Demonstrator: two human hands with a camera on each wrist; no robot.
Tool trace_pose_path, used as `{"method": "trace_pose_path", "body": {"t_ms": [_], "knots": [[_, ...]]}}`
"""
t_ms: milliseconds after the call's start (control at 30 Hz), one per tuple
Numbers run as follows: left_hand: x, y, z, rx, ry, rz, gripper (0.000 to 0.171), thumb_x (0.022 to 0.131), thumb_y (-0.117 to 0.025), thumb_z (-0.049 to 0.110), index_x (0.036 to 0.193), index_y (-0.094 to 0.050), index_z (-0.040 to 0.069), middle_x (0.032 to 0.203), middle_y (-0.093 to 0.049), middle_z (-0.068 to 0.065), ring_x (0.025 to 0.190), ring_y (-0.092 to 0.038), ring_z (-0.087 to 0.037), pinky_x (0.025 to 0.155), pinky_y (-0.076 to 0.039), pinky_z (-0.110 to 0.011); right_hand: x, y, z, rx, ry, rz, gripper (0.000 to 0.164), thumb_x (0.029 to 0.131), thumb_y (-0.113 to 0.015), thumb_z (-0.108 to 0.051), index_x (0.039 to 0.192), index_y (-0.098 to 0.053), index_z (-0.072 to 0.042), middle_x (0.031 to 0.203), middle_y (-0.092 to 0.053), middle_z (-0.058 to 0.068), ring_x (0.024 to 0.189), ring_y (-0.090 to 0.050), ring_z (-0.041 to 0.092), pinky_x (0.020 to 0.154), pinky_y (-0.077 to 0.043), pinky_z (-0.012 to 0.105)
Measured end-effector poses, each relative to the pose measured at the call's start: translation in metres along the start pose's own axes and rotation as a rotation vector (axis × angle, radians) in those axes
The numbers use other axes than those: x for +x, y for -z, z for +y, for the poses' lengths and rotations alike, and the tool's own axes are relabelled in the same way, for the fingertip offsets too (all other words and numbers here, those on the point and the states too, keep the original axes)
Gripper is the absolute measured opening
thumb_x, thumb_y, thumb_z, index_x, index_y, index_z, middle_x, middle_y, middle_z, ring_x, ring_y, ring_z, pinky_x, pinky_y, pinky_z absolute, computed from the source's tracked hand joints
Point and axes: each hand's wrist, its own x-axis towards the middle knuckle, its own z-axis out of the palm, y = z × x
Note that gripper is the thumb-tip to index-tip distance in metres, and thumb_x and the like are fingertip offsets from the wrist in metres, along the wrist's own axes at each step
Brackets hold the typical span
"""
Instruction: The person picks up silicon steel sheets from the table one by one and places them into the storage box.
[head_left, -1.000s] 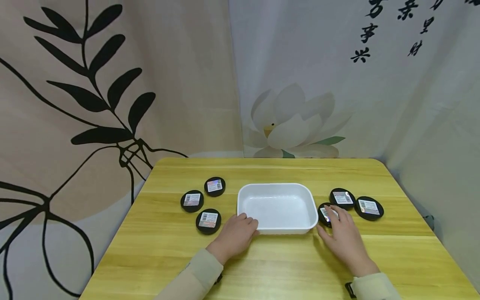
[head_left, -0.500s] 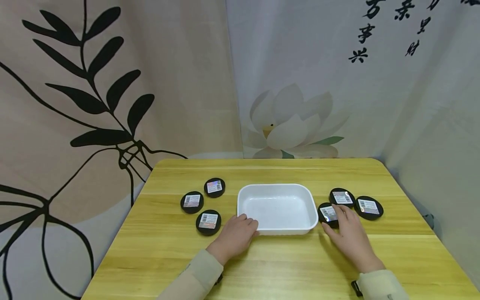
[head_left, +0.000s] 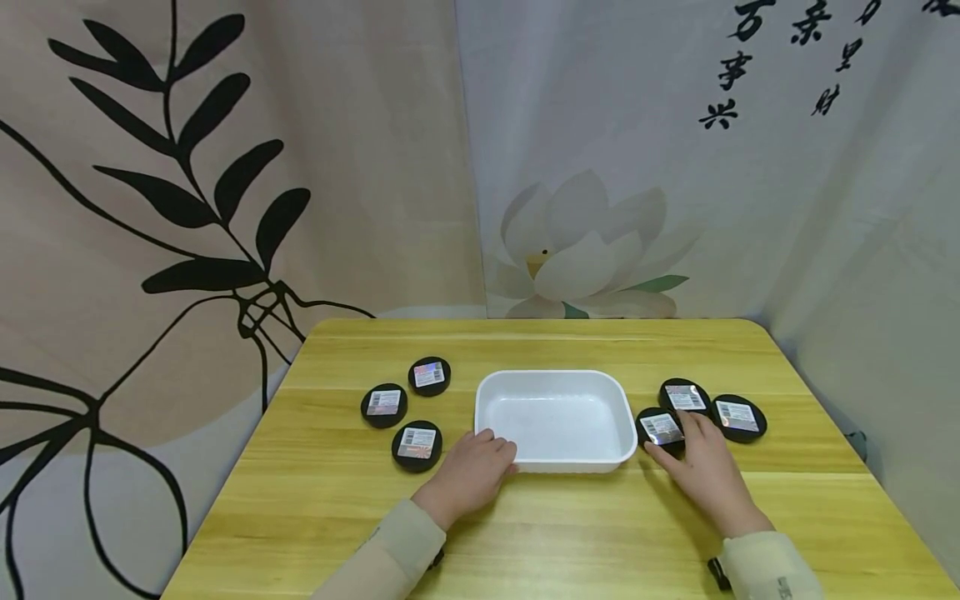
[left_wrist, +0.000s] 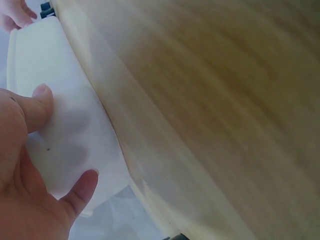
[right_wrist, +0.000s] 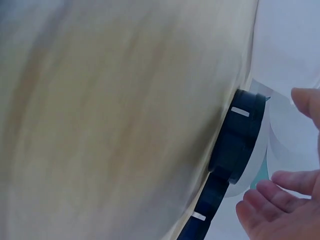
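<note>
A white plastic tray [head_left: 555, 417] stands mid-table. My left hand [head_left: 471, 471] holds it by the near left corner, fingers over the rim; in the left wrist view that hand [left_wrist: 25, 165] lies against the tray's outer wall [left_wrist: 65, 115]. To the tray's right, a flat round black container with a white label [head_left: 660, 428] sits beside the tray. My right hand [head_left: 705, 479] hovers over its near right side. Seen from the right wrist, thumb and fingers of the right hand [right_wrist: 285, 200] are spread, apart from the black container [right_wrist: 237, 137].
Two more labelled black containers lie close behind, one [head_left: 684, 397] and another [head_left: 738, 418] farther right. On the left, three similar ones [head_left: 417, 445] [head_left: 384, 406] [head_left: 429, 376] form a loose group. The wooden table [head_left: 570, 542] ends at a printed curtain [head_left: 375, 167].
My right hand has shifted slightly right, uncovering more of the nearest right-hand container's label. The left hand and the tray stay in place.
</note>
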Motion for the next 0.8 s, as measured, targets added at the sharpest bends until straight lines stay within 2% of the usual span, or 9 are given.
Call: {"method": "trace_pose_path", "body": {"t_ms": [300,800], "knots": [[-0.0008,-0.0023,-0.001,-0.015,-0.002,0.006,0.022,0.104,-0.054,0.039,0.091,-0.055,0.021,0.082,-0.06,0.01,0.077,-0.046,-0.011,0.069,-0.037,-0.026,0.0025,-0.0016,0.0033,-0.012,-0.058,-0.081,0.099,0.09,-0.068,-0.058,0.146,-0.034,0.016,0.145,-0.036,0.04,0.134,-0.034,0.056,0.11,-0.029,0.069],[-0.0001,-0.0006,-0.0016,-0.01,-0.012,0.006,0.021,0.104,-0.053,0.038,0.094,-0.057,0.021,0.084,-0.062,0.01,0.076,-0.044,-0.011,0.067,-0.036,-0.025,0.008,-0.0005,0.003,-0.017,-0.084,-0.12,0.102,0.089,-0.067,-0.061,0.146,-0.034,0.016,0.145,-0.036,0.04,0.135,-0.034,0.057,0.11,-0.03,0.07]]}}
